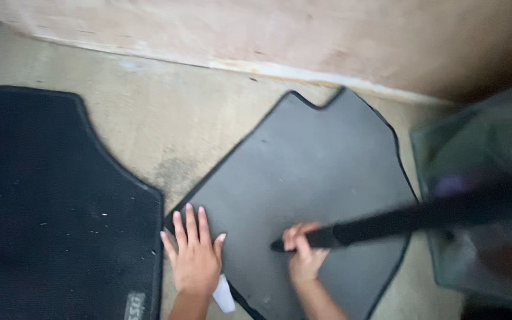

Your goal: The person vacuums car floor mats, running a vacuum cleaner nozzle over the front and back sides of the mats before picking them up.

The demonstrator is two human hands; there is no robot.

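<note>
Big black carpet mat (48, 207) filled the left of the frame, and the grey floor mat (309, 178) lay mid-frame on the concrete floor (167, 112). Left hand (195, 255) was pressed flat on the grey mat's lower left corner, fingers spread. Right hand (303, 252) was clamped round a black vacuum nozzle (386, 220) with its tip on the mat.

On the left lies a black carpeted mat (48, 207), speckled with pale crumbs, a small grey label at its near right corner. Bare concrete floor (167, 118) runs between and beyond, stained in patches. Along the far edge stands a pinkish wall (268, 29) with a pale strip at its foot. At right, a blurred greenish translucent container (481, 148).
</note>
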